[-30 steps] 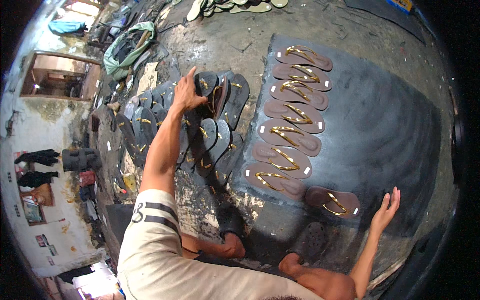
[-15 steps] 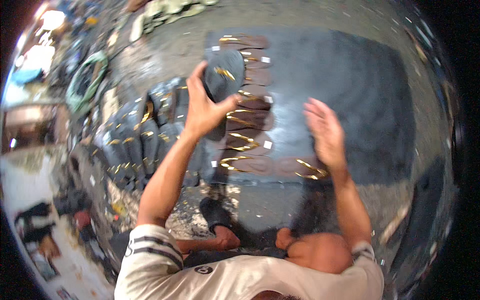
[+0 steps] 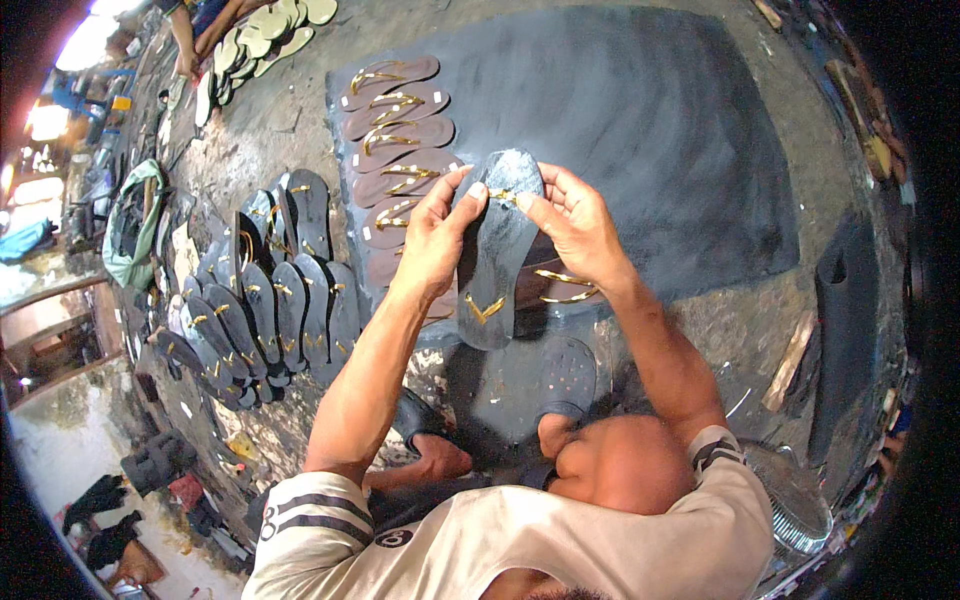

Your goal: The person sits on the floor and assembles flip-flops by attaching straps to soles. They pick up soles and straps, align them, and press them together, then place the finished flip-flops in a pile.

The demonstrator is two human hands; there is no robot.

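A dark flip-flop sole (image 3: 492,262) is held up in front of me, its black face toward me and gold strap ends showing on it. My left hand (image 3: 440,240) pinches its left edge, the thumb beside the gold piece near the upper end. From the other side my right hand (image 3: 578,232) grips the same end, its thumb on the gold piece. Behind it, brown flip-flops (image 3: 408,133) with gold straps lie in a column on the dark mat (image 3: 640,120). Another brown flip-flop (image 3: 562,284) lies partly hidden below my right hand.
Left of the mat stands a cluster of dark flip-flops (image 3: 258,300). A person's hand (image 3: 187,64) is near pale soles (image 3: 262,40) at the far left. My foot in a dark shoe (image 3: 566,375) rests by the mat's near edge. A fan (image 3: 790,498) sits at right.
The dark sole has come nearer and to the right in my left hand. My right hand, stretched out over the mat before, has closed on it. The whole view has shifted.
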